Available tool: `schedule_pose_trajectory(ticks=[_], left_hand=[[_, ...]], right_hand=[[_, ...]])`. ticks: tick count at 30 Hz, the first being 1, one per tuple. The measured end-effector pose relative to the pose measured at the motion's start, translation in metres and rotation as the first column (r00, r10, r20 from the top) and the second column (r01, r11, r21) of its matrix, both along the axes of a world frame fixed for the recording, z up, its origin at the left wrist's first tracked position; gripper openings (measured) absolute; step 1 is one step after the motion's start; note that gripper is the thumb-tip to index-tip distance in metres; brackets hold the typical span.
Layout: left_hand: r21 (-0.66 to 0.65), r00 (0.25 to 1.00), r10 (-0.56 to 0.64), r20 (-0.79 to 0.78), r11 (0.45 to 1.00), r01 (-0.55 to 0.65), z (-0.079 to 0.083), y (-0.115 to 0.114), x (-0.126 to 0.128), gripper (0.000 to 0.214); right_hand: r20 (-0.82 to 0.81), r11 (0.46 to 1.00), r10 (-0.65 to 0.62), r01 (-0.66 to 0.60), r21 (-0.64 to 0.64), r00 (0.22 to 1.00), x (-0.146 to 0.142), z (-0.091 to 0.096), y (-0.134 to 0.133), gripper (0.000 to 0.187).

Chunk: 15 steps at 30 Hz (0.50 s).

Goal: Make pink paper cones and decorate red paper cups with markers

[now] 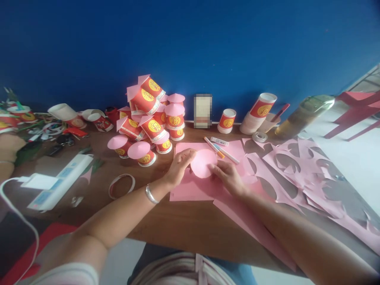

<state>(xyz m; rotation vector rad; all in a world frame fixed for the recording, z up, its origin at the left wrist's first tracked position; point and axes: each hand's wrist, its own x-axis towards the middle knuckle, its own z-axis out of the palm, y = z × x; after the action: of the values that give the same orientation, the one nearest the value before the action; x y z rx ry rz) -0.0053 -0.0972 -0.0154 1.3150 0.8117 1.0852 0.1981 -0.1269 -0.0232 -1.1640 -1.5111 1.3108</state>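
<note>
A pink paper circle point(203, 164) is held up between my two hands, above pink paper sheets point(190, 190) on the table. My left hand point(180, 164) pinches its upper left edge. At the circle's right edge, my right hand point(228, 176) grips it between thumb and fingers. Just behind the circle lie an orange marker point(220, 153), a blue-and-white pen point(230, 155) and a small white tube point(219, 141). Red paper cups with pink cone tops point(139, 150) are piled up to the left.
Pink paper offcuts point(289, 170) cover the table's right side. A red cup point(227, 120), tape roll point(259, 137) and tilted bottle point(305, 114) stand behind. At left are a white power strip point(62, 182) and a white ring point(132, 183). Another person's hand point(10, 148) shows at far left.
</note>
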Motion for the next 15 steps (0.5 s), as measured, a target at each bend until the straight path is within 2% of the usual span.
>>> schedule_pose_trajectory(ticks=[3, 6, 10, 15], left_hand=[[0.004, 1.0, 0.001, 0.02, 1.0, -0.001, -0.005, -0.002, 0.002, 0.046], [0.006, 0.998, 0.004, -0.064, 1.0, -0.003, -0.007, -0.005, 0.005, 0.039], [0.01, 0.98, 0.1, -0.171, 0.995, -0.1, -0.008, -0.006, 0.007, 0.036], [-0.041, 0.984, 0.153, -0.093, 0.987, -0.158, -0.015, 0.001, 0.004, 0.035]], right_hand=[[0.004, 0.998, -0.052, 0.052, 0.021, 0.999, -0.002, -0.003, 0.0, 0.059], [0.047, 0.998, -0.067, 0.066, 0.021, 0.997, -0.002, -0.004, 0.001, 0.063], [0.076, 1.0, -0.024, 0.023, 0.008, 0.997, -0.001, -0.006, 0.002, 0.062], [0.07, 0.998, 0.013, -0.018, 0.065, 0.997, -0.003, -0.007, 0.005, 0.054]])
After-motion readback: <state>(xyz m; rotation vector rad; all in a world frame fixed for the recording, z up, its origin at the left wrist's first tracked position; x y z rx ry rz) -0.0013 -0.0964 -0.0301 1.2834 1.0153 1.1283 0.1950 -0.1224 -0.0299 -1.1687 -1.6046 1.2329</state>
